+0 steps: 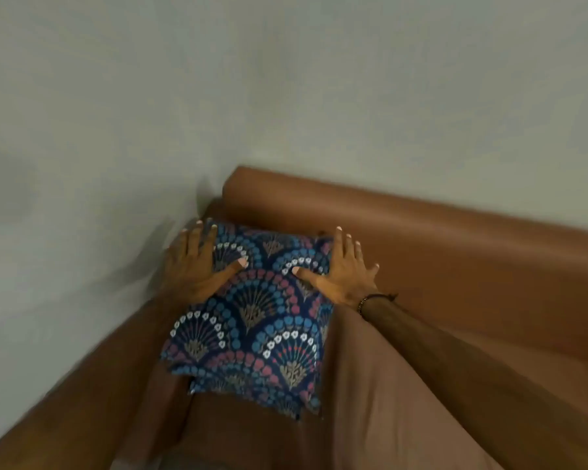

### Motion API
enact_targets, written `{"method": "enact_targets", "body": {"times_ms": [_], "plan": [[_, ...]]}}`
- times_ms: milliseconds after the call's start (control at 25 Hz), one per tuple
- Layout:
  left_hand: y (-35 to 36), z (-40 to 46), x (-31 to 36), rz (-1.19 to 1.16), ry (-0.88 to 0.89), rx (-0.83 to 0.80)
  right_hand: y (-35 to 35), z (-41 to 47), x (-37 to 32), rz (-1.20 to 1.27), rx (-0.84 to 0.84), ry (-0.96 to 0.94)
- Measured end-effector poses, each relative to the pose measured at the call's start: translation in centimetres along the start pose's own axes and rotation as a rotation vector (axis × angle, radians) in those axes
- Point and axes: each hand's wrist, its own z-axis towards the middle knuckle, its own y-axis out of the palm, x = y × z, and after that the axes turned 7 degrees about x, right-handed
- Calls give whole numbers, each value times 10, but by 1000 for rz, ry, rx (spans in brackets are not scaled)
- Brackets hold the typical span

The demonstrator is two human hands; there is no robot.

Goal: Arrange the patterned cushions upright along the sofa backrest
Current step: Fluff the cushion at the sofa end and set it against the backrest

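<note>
A dark blue cushion (252,320) with blue, pink and white fan patterns stands in the left corner of the brown sofa, leaning against the backrest (421,232). My left hand (194,266) grips its upper left corner, fingers over the top edge and thumb on the front. My right hand (340,269) lies on its upper right corner, fingers spread onto the backrest and thumb pressed on the cushion's face. No other cushion is in view.
The sofa's left armrest (82,385) runs along a pale grey wall (218,79). The brown seat (370,401) stretches to the right of the cushion. My right wrist wears a dark bead bracelet (367,300).
</note>
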Motion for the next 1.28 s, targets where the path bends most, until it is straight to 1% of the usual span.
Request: {"method": "enact_targets", "body": {"times_ms": [40, 80, 120, 160, 200, 240, 280, 400, 480, 520, 640, 760, 880, 1120, 1200, 1280], "plan": [[18, 3, -14, -90, -108, -15, 25, 6, 5, 133, -79, 95], [22, 6, -18, -266, -225, 5, 44, 14, 10, 312, -144, 202], [35, 7, -29, -497, -375, 37, 65, 16, 18, 475, -220, 328], [35, 8, -32, -703, -488, 60, 77, 19, 26, 643, -306, 422], [35, 13, -37, -810, -563, 63, 85, 22, 30, 753, -399, 459], [26, 10, -35, -853, -617, 40, 85, 20, 29, 820, -443, 481], [16, 9, -35, -875, -615, 8, 79, 18, 30, 876, -452, 450], [-13, -14, -15, -949, -566, -49, 42, 8, 51, 1044, -361, 349], [-21, -38, 21, -958, -451, -69, 12, -3, 80, 1110, -303, 287], [-18, -46, 42, -974, -359, -55, -2, -7, 96, 1127, -261, 270], [18, -64, 121, -994, -175, -39, -33, -16, 170, 1142, -114, 266], [76, -82, 210, -985, -118, -103, -58, -29, 270, 1134, 1, 279], [152, -111, 317, -960, -73, -176, -76, -45, 399, 1115, 87, 348], [345, -156, 512, -964, -25, -292, -101, -67, 647, 1084, 263, 465], [405, -166, 566, -951, -3, -311, -105, -64, 721, 1047, 310, 482], [452, -177, 601, -941, 14, -296, -107, -59, 777, 1020, 355, 456]]}}
